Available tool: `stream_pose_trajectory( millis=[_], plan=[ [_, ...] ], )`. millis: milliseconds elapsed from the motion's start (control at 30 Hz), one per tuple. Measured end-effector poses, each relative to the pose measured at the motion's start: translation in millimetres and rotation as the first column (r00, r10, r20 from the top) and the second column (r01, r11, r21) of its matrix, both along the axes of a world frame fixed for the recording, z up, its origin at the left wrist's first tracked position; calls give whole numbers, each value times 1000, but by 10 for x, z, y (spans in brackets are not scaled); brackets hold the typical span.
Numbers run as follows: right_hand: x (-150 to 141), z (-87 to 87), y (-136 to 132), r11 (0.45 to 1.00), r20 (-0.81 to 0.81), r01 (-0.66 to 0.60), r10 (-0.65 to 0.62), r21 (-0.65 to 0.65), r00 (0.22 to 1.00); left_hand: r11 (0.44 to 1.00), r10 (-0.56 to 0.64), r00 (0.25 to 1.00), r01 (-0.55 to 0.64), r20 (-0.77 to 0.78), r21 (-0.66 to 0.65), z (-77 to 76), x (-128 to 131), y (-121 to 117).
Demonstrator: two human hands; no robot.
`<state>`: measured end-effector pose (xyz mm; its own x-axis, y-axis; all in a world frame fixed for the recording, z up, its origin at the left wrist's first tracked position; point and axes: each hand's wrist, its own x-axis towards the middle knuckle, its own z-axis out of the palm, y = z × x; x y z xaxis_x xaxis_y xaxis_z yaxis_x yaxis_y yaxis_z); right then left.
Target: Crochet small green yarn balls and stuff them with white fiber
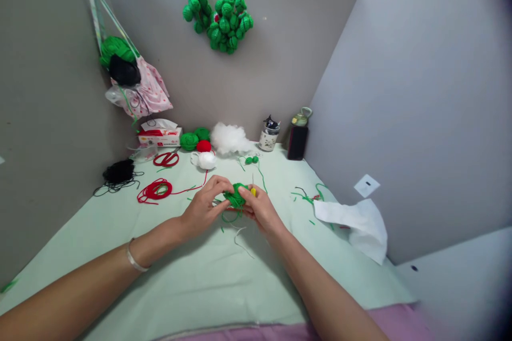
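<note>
Both my hands meet over the middle of the pale green table [180, 277]. A small green crocheted piece [236, 195] sits between them. My left hand [205, 206] pinches its left side with curled fingers. My right hand [260, 208] closes on its right side and also grips a yellow-handled crochet hook [253, 191], whose thin metal shaft points up. Loose green yarn strands [230, 218] trail from the piece onto the table. A bracelet [135, 260] circles my left wrist.
Red cord coils [156, 190], black yarn [119, 171], green yarn balls [189, 141], a red ball [204, 146], white stuffing [230, 138], a tissue box [159, 137], a jar [269, 137] and a dark bottle [298, 138] lie at the back. White cloth [358, 221] lies right. Green crocheted balls [224, 21] hang on the wall.
</note>
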<state>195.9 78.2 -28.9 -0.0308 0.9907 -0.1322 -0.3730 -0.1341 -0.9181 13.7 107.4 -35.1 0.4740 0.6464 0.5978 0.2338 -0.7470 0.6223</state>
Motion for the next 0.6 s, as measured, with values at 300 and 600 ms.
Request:
stream_pose_trajectory(
  millis=[300, 600],
  plan=[
    [87, -71, 87, 997, -138, -55, 47, -55, 989, 995, -98, 982, 98, -164, -9, -40, -104, -49],
    [91, -136, 179, 994, -239, -50, 26, -96, 971, 992, 107, 957, -121, -270, -35, 80, -303, 808]
  ],
)
